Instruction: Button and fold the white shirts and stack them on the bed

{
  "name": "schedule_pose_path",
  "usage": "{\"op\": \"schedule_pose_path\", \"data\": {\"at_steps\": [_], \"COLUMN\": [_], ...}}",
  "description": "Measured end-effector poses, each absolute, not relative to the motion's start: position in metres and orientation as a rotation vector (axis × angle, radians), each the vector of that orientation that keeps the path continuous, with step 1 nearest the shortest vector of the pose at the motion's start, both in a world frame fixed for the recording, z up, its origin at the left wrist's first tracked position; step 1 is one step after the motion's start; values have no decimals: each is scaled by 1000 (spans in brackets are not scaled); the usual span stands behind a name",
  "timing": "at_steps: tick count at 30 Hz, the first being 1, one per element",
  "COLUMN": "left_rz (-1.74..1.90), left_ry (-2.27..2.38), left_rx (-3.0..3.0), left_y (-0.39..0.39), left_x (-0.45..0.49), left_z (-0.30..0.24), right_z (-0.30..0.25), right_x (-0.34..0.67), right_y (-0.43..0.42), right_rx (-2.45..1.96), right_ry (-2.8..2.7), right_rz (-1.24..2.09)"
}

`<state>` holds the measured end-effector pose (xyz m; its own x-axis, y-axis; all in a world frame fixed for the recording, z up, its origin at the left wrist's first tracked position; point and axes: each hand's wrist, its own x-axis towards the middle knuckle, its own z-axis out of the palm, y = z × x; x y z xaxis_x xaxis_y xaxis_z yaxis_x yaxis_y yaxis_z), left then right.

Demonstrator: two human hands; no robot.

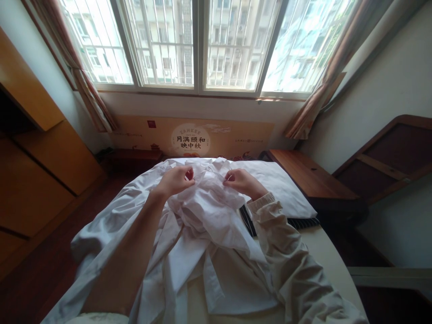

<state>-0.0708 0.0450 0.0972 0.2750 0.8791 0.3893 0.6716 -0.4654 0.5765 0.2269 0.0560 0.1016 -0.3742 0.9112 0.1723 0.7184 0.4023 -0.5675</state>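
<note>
Below barred windows [232, 45], the left hand [175, 180] and right hand [244, 181] each pinch white cloth [214, 213], apparently to hold it spread between them.

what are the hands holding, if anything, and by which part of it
The left hand and right hand each appear to pinch the white cloth toward its far side; whether by edge or fold can't be told.

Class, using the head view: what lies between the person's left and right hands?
Loosely bunched, crumpled white fabric lies between the left hand and the right hand, as the head view shows.
</note>
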Motion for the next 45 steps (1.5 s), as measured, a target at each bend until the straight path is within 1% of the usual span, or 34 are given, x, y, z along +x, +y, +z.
{"op": "schedule_pose_path", "data": {"at_steps": [4,6,8,11,16,19,23,25,29,31,36,42,45], "left_rz": [1029,1060,1090,1094,1114,1146,1130,1134,1140,1139,1132,1165,1177], "left_ry": [1583,1510,1343,1120,986,1005,1025,1025,1024,1011,1017,1094,1126], "left_rx": [2372,2355,2265,2072,1872,1797,1789,1795,1782,1773,1752,1714,1725], "left_y": [42,43,45,50,56,55,55,56,57,57,54,49,46], "left_x": [-49,-40,-36,-36,-39,-34,-27,-25,-24,-24,-23,-21,-20], "left_z": [89,84,78,72,69,69,64,61,61,62,68,71,72], "right_z": [101,101,101,101,100,99,97,96,91,90,90,84,81], "right_x": [223,220,218,214,207,199,187,182,180,181,183,182,183], "right_y": [55,54,52,51,50,49,47,46,44,43,44,49,52], "right_rx": [-1486,-1514,-1528,-1456,-1186,-1120,-1018,-989,-1088,-1097,-1024,-1005,-1007], "right_ry": [-2159,-2140,-2109,-2070,-2100,-2053,-1968,-1979,-2096,-2132,-2086,-2001,-1988], "right_rz": [385,340,330,368,558,602,566,520,362,335,359,519,522]}}
